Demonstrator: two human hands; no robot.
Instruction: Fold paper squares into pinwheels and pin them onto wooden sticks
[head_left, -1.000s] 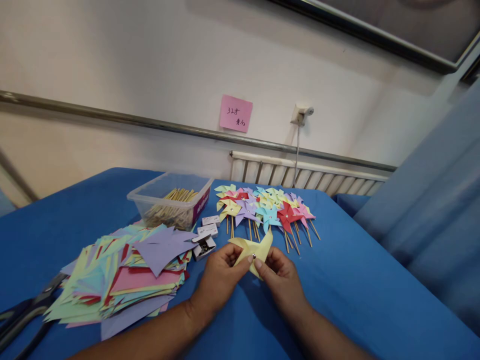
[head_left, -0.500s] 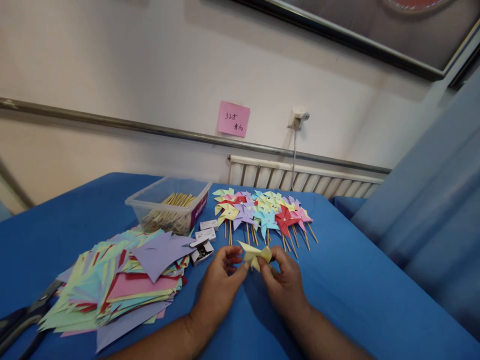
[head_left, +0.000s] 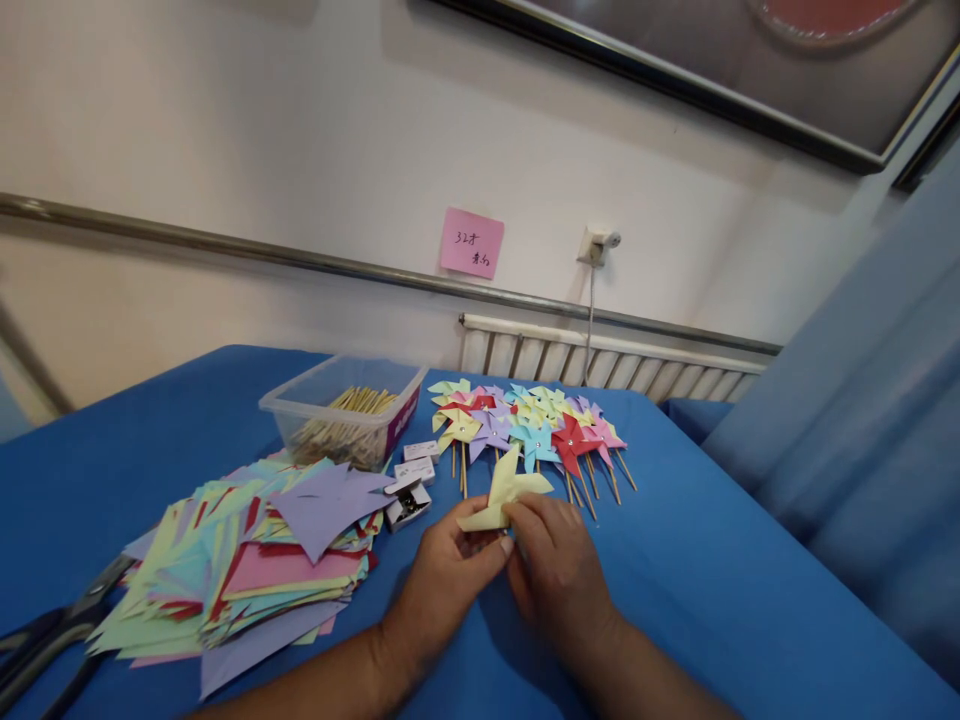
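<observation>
Both my hands meet over the blue table, pinching a pale yellow folded paper pinwheel head [head_left: 504,491]. My left hand [head_left: 450,578] grips its lower left edge with thumb and fingers closed. My right hand [head_left: 556,572] curls over its right side, fingers pressed on the paper. Just beyond lie several finished pinwheels on wooden sticks [head_left: 525,432] in yellow, purple, blue, red and pink.
A stack of cut coloured paper squares [head_left: 240,555] lies at left, with scissors [head_left: 45,640] at the left edge. A clear plastic tub of wooden sticks [head_left: 346,412] stands behind it. Small white boxes of pins [head_left: 409,490] sit beside my left hand. Blue cloth [head_left: 750,600] covers the table.
The yellow paper has been turned and lifted so a point stands up; my right hand has closed over it, and both hands sit closer together.
</observation>
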